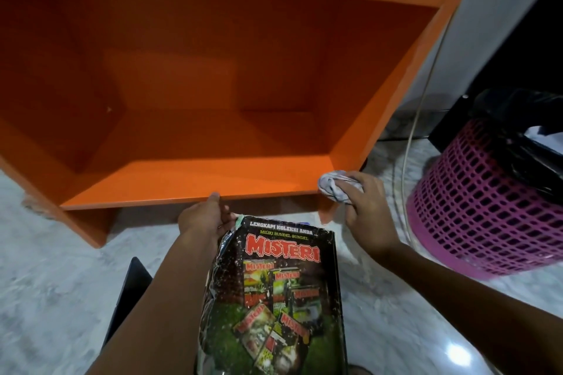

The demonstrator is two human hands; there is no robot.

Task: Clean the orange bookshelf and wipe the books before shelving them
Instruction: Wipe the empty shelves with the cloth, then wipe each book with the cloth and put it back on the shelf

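Observation:
The orange bookshelf fills the upper view, and its bottom compartment holds nothing. A worn black magazine-style book with red "MISTERI" lettering lies below the shelf's front edge. My left hand grips its top left corner, just beneath the shelf lip. My right hand holds a crumpled grey-white cloth against the shelf's front right corner.
A pink plastic lattice basket lined with a black bag stands on the marbled floor at the right. A pale cable runs down beside the shelf's right wall. A dark flat object lies at my left forearm.

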